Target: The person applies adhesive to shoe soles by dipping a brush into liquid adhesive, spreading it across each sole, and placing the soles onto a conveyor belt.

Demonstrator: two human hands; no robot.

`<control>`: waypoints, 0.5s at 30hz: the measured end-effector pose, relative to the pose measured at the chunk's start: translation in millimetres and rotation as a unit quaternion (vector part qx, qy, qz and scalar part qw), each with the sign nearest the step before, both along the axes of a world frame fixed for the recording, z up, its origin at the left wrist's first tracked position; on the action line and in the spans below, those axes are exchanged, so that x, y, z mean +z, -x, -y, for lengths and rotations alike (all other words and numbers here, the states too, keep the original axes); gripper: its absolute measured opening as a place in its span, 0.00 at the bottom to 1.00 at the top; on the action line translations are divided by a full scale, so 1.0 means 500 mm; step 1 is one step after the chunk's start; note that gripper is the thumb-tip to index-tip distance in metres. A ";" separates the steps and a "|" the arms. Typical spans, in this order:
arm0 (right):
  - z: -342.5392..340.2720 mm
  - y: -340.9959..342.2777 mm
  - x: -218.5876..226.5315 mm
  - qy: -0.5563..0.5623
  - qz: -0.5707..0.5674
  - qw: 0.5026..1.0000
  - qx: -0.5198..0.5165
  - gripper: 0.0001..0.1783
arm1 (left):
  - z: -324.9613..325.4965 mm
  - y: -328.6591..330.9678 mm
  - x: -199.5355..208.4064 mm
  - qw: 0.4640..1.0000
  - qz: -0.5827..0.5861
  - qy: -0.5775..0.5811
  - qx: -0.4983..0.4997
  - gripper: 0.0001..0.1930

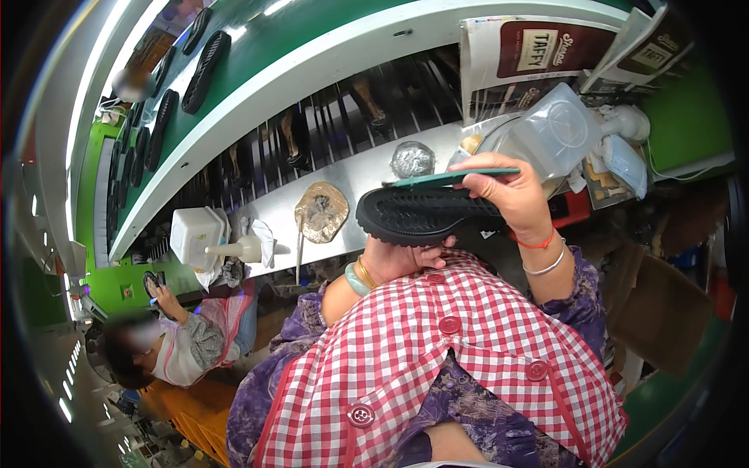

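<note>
Clearly the left hand (402, 257) cups the black sole (425, 214) from beneath, close to the chest, its long axis running left to right. Above it, the right hand (507, 191) pinches a thin green tool (452, 179), seemingly a brush or insole, lying parallel over the sole. Beyond runs the steel bench (367, 175).

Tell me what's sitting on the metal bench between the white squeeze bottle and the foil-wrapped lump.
In the head view, between the white squeeze bottle and the foil-wrapped lump, a round tan, stained pad lies on the metal bench, with a thin stick standing beside it.
</note>
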State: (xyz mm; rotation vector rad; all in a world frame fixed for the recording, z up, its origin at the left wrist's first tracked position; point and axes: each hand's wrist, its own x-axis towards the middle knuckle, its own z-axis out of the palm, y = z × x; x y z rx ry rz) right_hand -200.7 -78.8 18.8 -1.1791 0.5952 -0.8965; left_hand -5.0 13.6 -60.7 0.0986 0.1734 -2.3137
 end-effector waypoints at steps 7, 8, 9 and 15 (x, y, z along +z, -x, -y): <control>-0.029 -0.061 -0.037 0.109 -0.072 0.991 -0.014 0.08 | -0.019 -0.009 0.009 0.999 0.009 0.009 0.032 0.38; -0.029 -0.060 -0.045 0.083 -0.076 0.993 -0.031 0.08 | -0.023 -0.011 0.008 0.999 0.010 0.016 0.041 0.37; -0.025 -0.058 -0.053 0.058 -0.079 0.994 -0.050 0.08 | -0.024 -0.014 0.009 0.999 0.012 0.023 0.048 0.37; -0.039 -0.044 -0.024 0.130 -0.125 0.983 -0.029 0.07 | -0.035 -0.030 0.030 0.993 0.097 0.021 0.058 0.33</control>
